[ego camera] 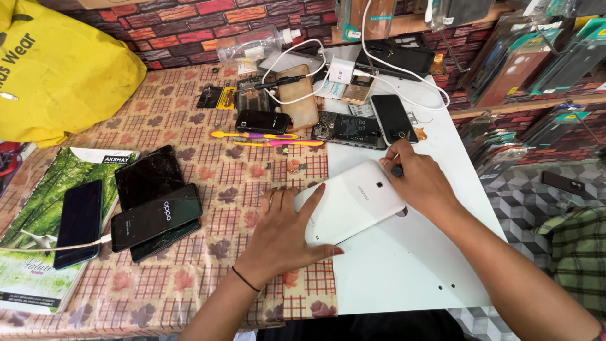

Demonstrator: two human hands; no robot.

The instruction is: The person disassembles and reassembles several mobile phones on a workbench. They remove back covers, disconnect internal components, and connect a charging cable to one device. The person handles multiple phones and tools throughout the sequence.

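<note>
A white tablet point(353, 202) lies face down across the edge of the white board point(404, 265), its back up. My left hand point(284, 237) rests flat on the tablet's near left end, fingers spread, a thin black band on the wrist. My right hand point(420, 183) sits at the tablet's far right corner, fingers closed on a small dark tool point(396, 169) whose tip is at the tablet's edge.
Black phones point(158, 215) lie stacked at the left beside a green book point(38, 252). Further back are an opened phone point(347, 129), a black phone point(392, 118), coloured pry tools point(271, 139), a white charger with cables point(341, 69) and a yellow bag point(57, 69).
</note>
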